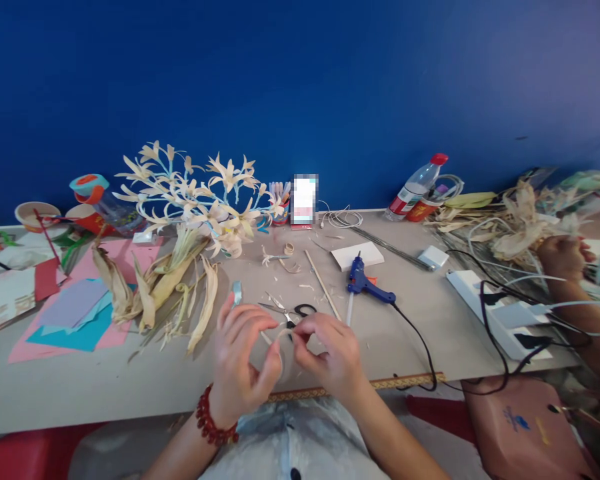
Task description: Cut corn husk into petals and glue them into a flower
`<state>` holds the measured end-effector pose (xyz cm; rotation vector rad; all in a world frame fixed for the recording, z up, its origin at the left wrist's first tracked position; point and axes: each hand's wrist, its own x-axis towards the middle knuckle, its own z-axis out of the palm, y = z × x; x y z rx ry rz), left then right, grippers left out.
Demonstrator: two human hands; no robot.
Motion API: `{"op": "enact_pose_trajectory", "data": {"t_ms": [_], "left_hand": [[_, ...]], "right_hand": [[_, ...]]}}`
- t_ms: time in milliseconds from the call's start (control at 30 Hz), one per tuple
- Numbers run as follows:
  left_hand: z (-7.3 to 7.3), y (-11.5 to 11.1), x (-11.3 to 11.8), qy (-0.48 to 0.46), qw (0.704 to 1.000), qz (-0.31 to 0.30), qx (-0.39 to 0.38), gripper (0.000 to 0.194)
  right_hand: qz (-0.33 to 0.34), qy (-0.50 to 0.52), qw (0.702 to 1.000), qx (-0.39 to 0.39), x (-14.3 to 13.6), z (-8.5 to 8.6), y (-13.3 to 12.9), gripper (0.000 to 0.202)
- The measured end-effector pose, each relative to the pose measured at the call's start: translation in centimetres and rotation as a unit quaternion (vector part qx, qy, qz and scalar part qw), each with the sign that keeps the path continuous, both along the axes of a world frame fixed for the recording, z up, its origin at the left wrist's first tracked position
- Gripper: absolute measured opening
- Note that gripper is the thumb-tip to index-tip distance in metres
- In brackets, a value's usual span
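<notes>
A thin, pale strip of corn husk (283, 333) arches between my two hands above the table's front part. My left hand (245, 360), with a red bead bracelet at the wrist, has its thumb and fingertips at the strip's left end. The thumb and finger of my right hand (330, 350) pinch the other end. Just beyond my fingers lie scissors (279, 305) with black handles, partly hidden by the hands. A roll of light blue tape (237, 293) stands by my left fingertips. Right of a thin pale stick (323, 285) rests a blue glue gun (367, 283).
Husk flowers (225, 175) on blue stems stand at back left, behind dried husks (165, 287) and coloured paper (75, 310). A lit phone (304, 202) leans on the wall. Right are a bottle (415, 187), a power strip (480, 310) with cables, and another person's arm (575, 300).
</notes>
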<state>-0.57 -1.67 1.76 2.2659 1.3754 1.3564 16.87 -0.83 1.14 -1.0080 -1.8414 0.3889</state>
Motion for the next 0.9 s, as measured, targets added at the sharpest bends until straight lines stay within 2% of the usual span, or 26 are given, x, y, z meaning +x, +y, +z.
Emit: {"op": "enact_pose_trajectory", "data": {"t_ms": [133,233,367,533,667,800,900], "left_hand": [[0.7,-0.1,1.1,0.008,1.000,-0.006,-0.001,0.017],[0.2,0.2,0.6,0.011,1.000,0.007,0.018,0.018],[-0.5,0.3,-0.8,0.007,0.998,0.057,0.040,0.015],[0.1,-0.1,-0.4,0.025,1.000,0.000,-0.001,0.016],[0.3,-0.2,0.5,0.021,1.000,0.004,0.004,0.016],[0.2,-0.3,0.6,0.029,1.000,-0.004,0.004,0.017],[0.3,-0.4,0.6,0.033,0.999,-0.014,0.005,0.017]], "right_hand": [[0.003,-0.015,1.000,0.022,-0.4,0.2,-0.1,0.016],[0.002,-0.022,0.999,0.030,-0.4,0.2,-0.1,0.017],[-0.009,-0.018,0.999,0.027,-0.1,0.0,-0.1,0.017],[-0.014,-0.023,0.999,0.025,-0.2,-0.1,-0.1,0.015],[-0.001,-0.014,1.000,0.000,-0.2,0.1,-0.3,0.013],[0.026,-0.016,0.999,-0.038,-0.1,0.5,-0.3,0.008],[0.035,-0.015,0.999,-0.037,-0.3,0.6,-0.3,0.011]]}}
